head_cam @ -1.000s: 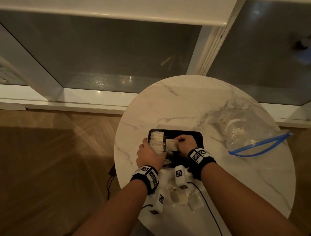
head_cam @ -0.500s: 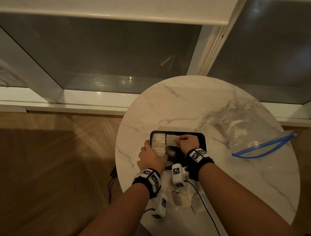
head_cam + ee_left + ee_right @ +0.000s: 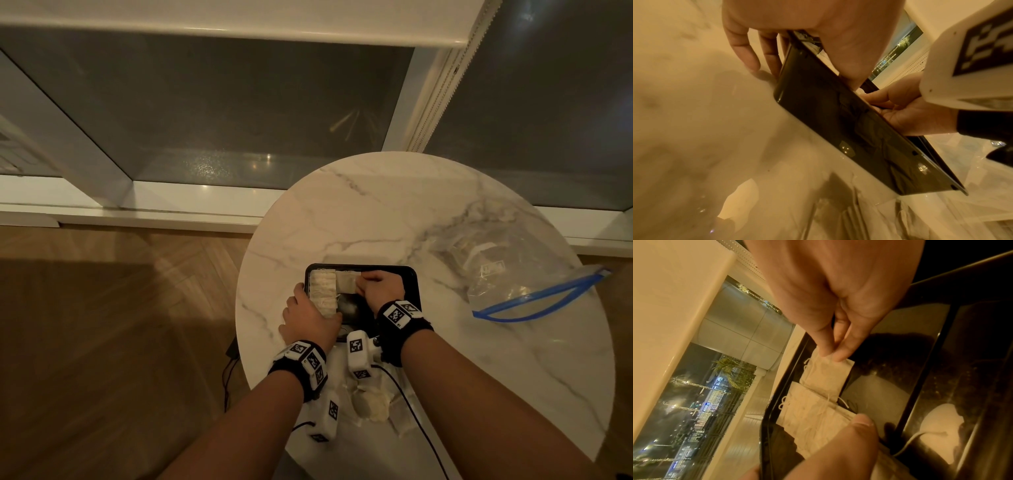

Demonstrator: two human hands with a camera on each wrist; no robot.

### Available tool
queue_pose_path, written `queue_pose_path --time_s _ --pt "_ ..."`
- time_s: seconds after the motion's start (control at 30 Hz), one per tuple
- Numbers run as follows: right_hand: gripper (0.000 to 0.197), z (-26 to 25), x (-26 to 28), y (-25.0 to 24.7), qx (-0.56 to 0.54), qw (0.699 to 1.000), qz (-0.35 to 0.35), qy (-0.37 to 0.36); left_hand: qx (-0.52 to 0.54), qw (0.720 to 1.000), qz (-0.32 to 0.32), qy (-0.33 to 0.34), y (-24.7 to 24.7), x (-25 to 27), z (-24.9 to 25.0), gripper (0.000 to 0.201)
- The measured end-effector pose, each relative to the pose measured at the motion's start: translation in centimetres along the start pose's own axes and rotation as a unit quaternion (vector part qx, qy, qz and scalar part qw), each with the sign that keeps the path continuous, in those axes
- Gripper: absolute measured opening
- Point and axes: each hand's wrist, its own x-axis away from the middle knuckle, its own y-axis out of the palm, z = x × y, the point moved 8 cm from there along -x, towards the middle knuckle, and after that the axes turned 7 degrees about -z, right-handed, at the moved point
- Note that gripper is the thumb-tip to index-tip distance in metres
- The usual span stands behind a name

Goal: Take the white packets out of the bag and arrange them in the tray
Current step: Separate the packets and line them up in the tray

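A black tray (image 3: pixel 412 284) lies on the round marble table. A row of white packets (image 3: pixel 322 291) fills its left side. My right hand (image 3: pixel 359 282) pinches one white packet (image 3: pixel 346 282) by its edge, low over the tray's far end beside that row; the right wrist view shows finger and thumb on this packet (image 3: pixel 826 378). My left hand (image 3: pixel 308 308) holds the tray's near left corner, thumb over the rim on the row of packets (image 3: pixel 812 408), fingers (image 3: pixel 748 53) down the outer wall of the tray (image 3: pixel 838 121). The clear bag (image 3: pixel 513 270) with a blue zip lies at the right.
Several loose white packets (image 3: pixel 371 401) lie near the table's front edge, under my wrists. A black cable (image 3: pixel 421 428) runs across them. Windows and a white sill stand behind the table, wooden floor to the left.
My right hand has carried the pinched packet from the tray's middle toward its far end, next to the row. My left hand has stayed on the tray's corner.
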Motion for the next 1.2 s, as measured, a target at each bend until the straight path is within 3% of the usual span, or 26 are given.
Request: queue_pose_path --time_s 0.37,0.57,0.67,0.8,0.9,1.0,1.1,1.2 --pt "0.014 -0.3 0.1 -0.9 0.011 1.000 -0.008 -0.005 -0.006 1.000 0.014 0.008 -0.8 0.5 0.2 0.101" --pt "0.019 -2.1 3.4 -2.6 -0.164 0.985 -0.046 0.001 -0.011 0.998 0.056 0.035 -2.2 1.8 1.1 0.102" --pt "0.019 -3.4 6.0 -4.9 -0.223 0.971 -0.076 -0.027 -0.002 0.992 0.104 0.073 -3.5 3.4 1.6 0.090" --pt "0.016 -3.1 8.6 -9.1 -0.220 0.968 -0.109 -0.055 0.083 0.972 0.132 0.177 -4.6 6.9 2.6 0.052" --pt "0.012 -2.0 10.0 -12.3 -0.167 0.976 -0.121 -0.071 0.113 0.953 0.096 0.263 -4.2 9.9 3.3 0.020" --pt "0.005 0.3 10.6 -14.8 -0.084 0.985 -0.130 -0.077 0.096 0.952 0.009 0.291 -1.6 11.7 3.0 0.007" --pt "0.001 3.1 10.9 -16.1 0.012 0.988 -0.142 -0.066 0.005 0.965 -0.057 0.257 1.9 12.3 2.1 0.006" --pt "0.004 6.3 10.6 -15.5 0.126 0.977 -0.168 -0.048 -0.094 0.976 -0.102 0.171 5.0 11.7 0.6 0.032"
